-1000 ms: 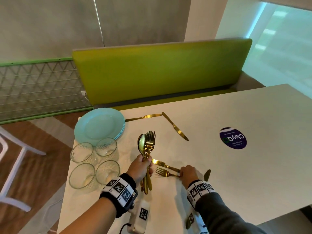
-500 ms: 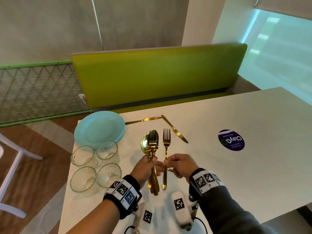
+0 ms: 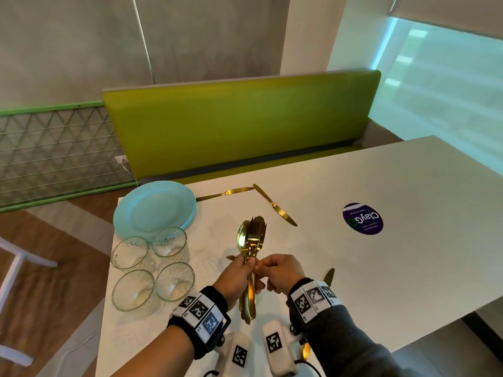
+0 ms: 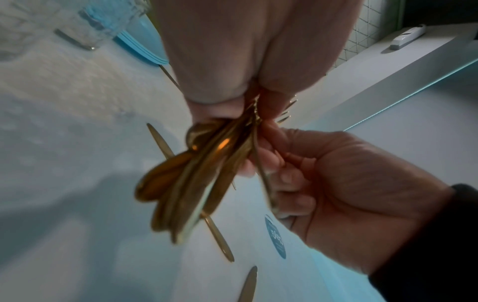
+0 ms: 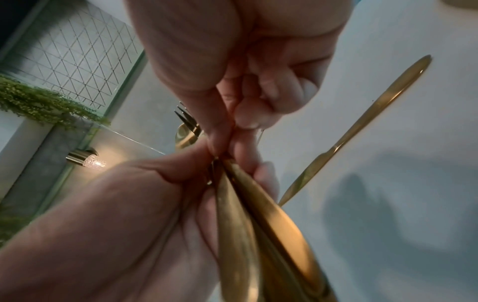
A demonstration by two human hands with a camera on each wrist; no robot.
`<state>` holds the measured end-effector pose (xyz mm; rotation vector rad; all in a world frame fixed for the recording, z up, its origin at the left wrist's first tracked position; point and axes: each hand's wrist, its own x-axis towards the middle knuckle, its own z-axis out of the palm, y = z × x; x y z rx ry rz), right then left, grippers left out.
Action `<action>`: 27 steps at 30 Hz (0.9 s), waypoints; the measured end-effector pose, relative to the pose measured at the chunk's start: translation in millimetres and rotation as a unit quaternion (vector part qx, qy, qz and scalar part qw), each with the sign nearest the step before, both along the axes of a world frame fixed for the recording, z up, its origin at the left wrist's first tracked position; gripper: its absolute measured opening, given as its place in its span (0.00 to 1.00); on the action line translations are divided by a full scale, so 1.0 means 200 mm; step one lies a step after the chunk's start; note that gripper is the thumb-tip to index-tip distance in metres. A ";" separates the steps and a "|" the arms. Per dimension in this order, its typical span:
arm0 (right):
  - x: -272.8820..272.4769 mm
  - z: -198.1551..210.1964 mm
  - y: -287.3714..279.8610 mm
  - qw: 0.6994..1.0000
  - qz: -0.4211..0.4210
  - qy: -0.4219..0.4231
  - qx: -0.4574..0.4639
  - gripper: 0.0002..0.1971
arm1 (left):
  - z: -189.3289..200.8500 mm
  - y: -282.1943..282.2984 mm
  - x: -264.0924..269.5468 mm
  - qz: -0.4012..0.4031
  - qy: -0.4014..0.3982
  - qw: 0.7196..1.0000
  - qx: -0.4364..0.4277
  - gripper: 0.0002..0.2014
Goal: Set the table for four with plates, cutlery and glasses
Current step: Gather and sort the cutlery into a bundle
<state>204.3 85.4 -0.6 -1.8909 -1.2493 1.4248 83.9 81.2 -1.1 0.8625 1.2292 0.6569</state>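
Note:
My left hand [image 3: 245, 266] grips an upright bundle of gold spoons and forks [image 3: 252, 238] by the handles, just above the white table [image 3: 381, 268]. My right hand [image 3: 263, 268] is pressed against it and pinches a thin fork handle [image 4: 264, 179] at the bundle's right side. In the right wrist view the bundle handles [image 5: 258, 224] fan toward the camera. A stack of light blue plates [image 3: 155, 205] and several empty glasses [image 3: 133, 289] stand at the table's left end. Two gold knives [image 3: 275, 205] lie beyond my hands, and another knife [image 3: 329, 276] lies just right of my right wrist.
A purple round sticker [image 3: 362, 219] marks the table to the right. A green bench [image 3: 239, 123] runs along the far edge. A white chair frame [image 3: 16, 262] stands on the wooden floor at the left. A gold handle tip [image 3: 231, 257] shows left of my left hand.
My right hand lifted a fork off the table, stood it upright and brought it against the bundle in my left hand. The two hands now touch.

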 end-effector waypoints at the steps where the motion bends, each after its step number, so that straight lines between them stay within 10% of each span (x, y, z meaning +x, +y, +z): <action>1: 0.00 -0.01 0.00 1.000 0.001 -0.004 0.002 0.05 | 0.00 0.00 0.00 0.003 -0.005 1.000 -0.004 0.12; 14: 0.05 -0.16 -0.02 0.989 0.062 -0.129 -0.036 0.08 | -0.27 0.13 -0.12 0.206 0.154 0.962 -0.092 0.08; 27: 0.16 -0.22 0.20 0.977 0.130 -0.168 -0.017 0.10 | -0.34 0.22 -0.09 0.086 0.476 0.870 -0.096 0.18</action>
